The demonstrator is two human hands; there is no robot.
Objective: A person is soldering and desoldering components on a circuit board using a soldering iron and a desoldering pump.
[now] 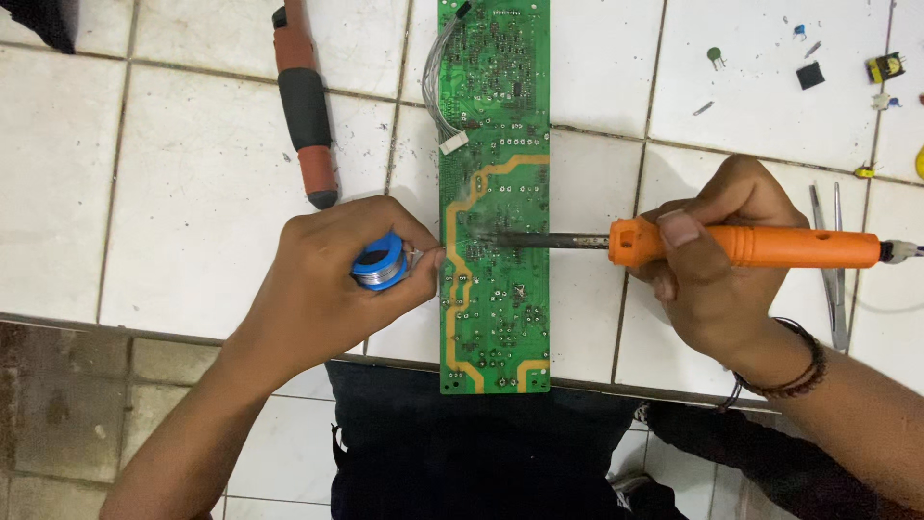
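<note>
A long green circuit board (496,144) lies solder side up on a white tiled surface. My right hand (707,265) grips an orange-handled soldering iron (760,246), whose dark tip rests on the board near its middle, where a wisp of smoke rises. My left hand (327,274) holds a blue spool of solder wire (378,262) at the board's left edge, feeding a thin wire toward the tip. A bundle of grey wires with a white connector (452,142) hangs off the board's upper left.
A red and black handled tool (305,106) lies at the upper left. Metal tweezers (835,279) lie right of my right hand. Several small electronic parts (810,74) are scattered at the upper right. The tiled ledge ends just below the board; my dark-clothed legs are beneath.
</note>
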